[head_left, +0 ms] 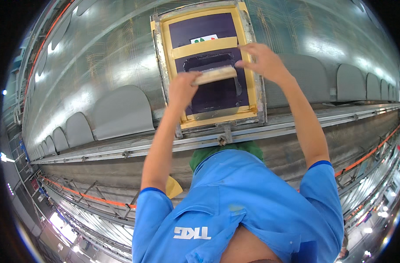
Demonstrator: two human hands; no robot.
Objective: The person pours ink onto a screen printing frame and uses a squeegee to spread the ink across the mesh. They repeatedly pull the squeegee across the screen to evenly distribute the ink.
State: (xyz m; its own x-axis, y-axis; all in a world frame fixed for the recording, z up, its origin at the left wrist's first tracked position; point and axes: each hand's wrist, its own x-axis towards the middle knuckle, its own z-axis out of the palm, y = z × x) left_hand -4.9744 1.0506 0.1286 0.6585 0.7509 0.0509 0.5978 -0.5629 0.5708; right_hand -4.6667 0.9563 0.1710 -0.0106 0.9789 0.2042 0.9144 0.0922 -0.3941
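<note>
A printing screen frame [251, 83] with yellow tape round its edges lies before me, over a dark purple mesh [213, 94]. My left hand [183, 89] is closed round the left end of a pale wooden squeegee [215, 76], which lies across the mesh. Wet dark ink [208, 60] shows beyond the squeegee and in streaks near its right end. Just past that right end is my right hand [265, 61], fingers apart and holding nothing. A strip of yellow tape [204, 47] crosses the mesh; a small white patch with green and red marks [204, 38] sits beyond it.
Grey rounded panels [122, 113] lie in a row along the long shiny table [116, 52], on both sides of the frame. A metal rail [287, 130] with bolts runs along the near edge, between my body and the frame. Orange pipes [86, 197] run behind me.
</note>
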